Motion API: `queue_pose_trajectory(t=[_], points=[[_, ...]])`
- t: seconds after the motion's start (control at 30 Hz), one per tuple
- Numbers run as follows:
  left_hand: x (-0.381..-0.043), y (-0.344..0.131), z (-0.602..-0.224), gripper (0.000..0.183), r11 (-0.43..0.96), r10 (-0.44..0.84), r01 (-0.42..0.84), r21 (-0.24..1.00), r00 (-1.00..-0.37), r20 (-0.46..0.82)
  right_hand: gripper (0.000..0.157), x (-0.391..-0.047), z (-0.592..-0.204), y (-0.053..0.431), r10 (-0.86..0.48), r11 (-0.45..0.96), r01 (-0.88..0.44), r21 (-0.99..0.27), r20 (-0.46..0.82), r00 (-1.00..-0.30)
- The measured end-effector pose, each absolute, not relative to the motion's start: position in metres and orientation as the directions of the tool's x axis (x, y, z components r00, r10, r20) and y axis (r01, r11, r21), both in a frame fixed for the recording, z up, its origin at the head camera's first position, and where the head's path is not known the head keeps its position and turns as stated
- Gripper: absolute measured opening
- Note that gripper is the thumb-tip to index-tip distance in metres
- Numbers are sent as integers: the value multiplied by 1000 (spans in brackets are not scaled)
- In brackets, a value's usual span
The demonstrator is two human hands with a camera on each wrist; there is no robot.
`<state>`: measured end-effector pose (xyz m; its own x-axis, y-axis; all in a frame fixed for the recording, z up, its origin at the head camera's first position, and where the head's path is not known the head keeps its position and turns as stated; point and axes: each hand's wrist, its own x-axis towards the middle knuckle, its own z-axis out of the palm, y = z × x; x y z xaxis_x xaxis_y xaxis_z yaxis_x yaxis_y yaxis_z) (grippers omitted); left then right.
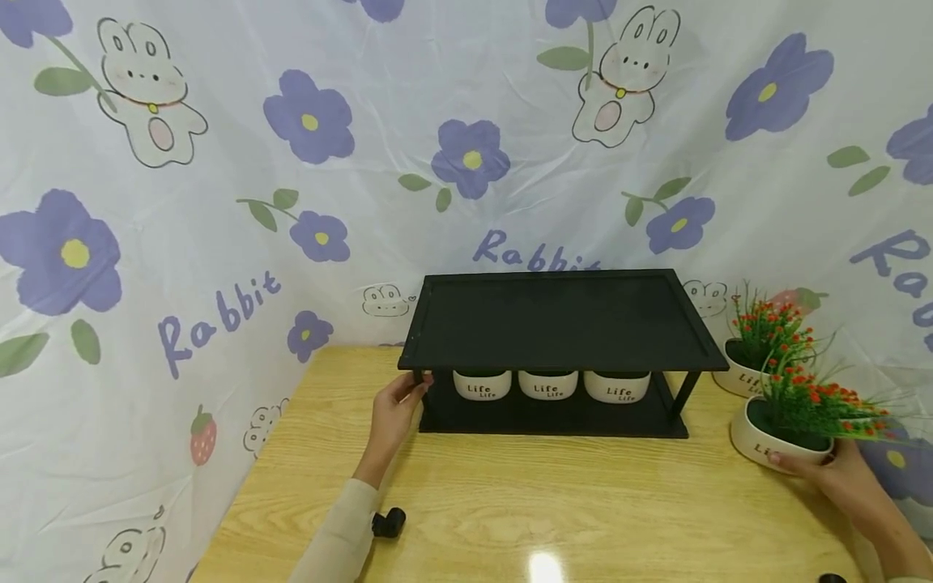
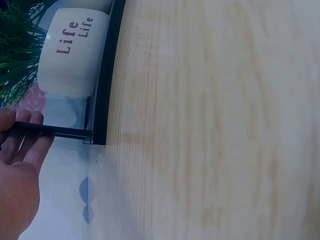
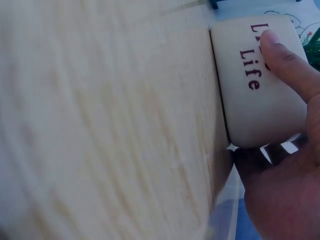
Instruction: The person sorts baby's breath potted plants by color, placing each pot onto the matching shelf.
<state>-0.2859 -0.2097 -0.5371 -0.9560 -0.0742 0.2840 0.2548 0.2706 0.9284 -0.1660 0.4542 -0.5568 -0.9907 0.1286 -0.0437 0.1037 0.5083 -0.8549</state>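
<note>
A black two-tier shelf stands on the wooden table near the back cloth. My left hand holds its front left post, with the thumb on one side and fingers on the other. Three white pots marked "Life" sit in a row on the lower tier; the top board hides their upper parts. On the right, my right hand grips a white flower pot with red flowers, its thumb across the lettering. Just behind that pot is a similar one, also with red flowers.
Light wooden table extends in front of the shelf. A cloth printed with rabbits and purple flowers hangs behind and to the left. Beside my left sleeve is a small black object.
</note>
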Motion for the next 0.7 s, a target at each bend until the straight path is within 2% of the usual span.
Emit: queue_pose_trajectory(t=[0.13, 0.47, 0.63, 0.7], points=[[-285, -209, -534, 21, 269, -73, 240, 933, -961, 268, 109, -168, -552, 455, 117, 545, 133, -828, -81, -990], [-286, -210, -536, 19, 277, -66, 239, 931, -962, 266, 120, -170, -545, 452, 134, 521, 177, -835, -125, -983], [-286, -211, -536, 19, 285, -63, 242, 927, -961, 270, 116, -170, -546, 449, 178, 462, 141, -875, -64, -982], [-286, -211, -536, 19, 288, -66, 244, 926, -960, 273, 113, -170, -544, 449, 202, 484, 127, -866, -31, -979]])
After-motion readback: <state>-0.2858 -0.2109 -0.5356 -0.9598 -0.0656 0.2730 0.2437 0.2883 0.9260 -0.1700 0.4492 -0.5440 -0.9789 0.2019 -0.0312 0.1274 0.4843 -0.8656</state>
